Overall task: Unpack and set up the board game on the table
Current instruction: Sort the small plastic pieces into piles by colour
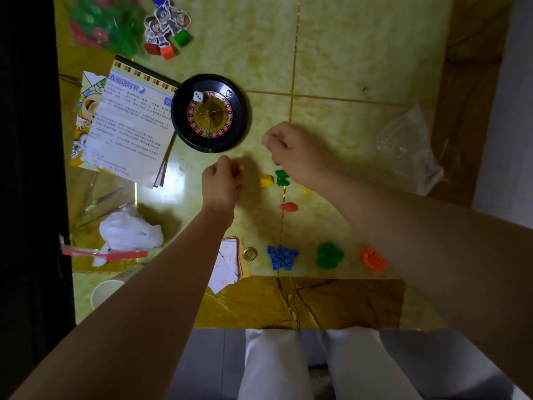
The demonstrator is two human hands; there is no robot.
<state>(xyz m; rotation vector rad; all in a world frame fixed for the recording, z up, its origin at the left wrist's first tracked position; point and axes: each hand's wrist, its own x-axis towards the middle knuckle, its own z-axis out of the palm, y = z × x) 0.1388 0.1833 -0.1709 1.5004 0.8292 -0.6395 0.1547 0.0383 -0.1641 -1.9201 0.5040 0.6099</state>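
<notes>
Red piece (236, 169) pinched in left fingers (222, 164) — right fingers (271, 139) curled, contents unclear.

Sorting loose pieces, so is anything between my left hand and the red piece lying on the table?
Nothing visible: only bare table lies between the left hand, pinching a red token, and that red piece. The yellow piece and green piece sit off that path.

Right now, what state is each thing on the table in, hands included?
left hand, grips a red piece
right hand, fingers curled, contents hidden
roulette wheel, flat on the table
white die, lying inside the wheel's rim
instruction sheet, face up
clear bag, crumpled, looks empty
white bag, crumpled
paper cup, upright, open end up
blue cubes, loose in a heap
</notes>
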